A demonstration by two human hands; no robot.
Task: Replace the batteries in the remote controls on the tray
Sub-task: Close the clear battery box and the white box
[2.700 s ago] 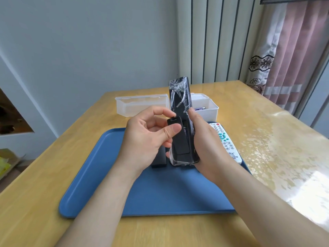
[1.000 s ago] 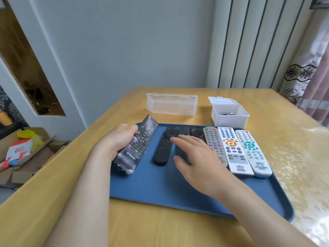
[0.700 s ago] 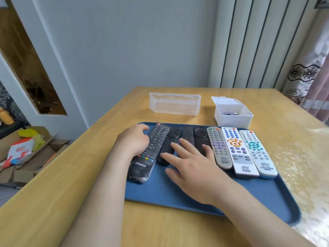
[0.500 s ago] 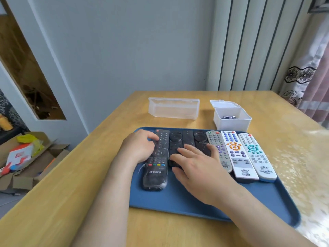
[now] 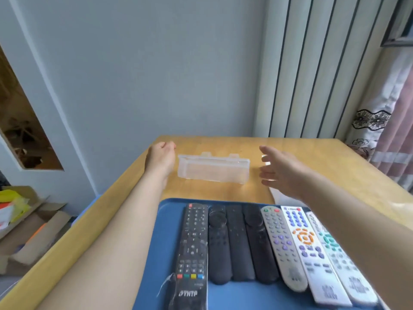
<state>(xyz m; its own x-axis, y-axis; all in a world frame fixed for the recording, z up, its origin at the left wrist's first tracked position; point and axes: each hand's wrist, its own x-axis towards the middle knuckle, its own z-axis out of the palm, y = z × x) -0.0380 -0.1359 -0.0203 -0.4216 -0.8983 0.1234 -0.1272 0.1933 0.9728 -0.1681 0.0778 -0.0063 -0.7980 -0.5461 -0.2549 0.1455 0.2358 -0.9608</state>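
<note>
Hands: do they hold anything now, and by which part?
Nothing visibly. The right hand is open in the air, right of the clear box; the left hand, fingers curled away, is by its left end, apparently empty.
</note>
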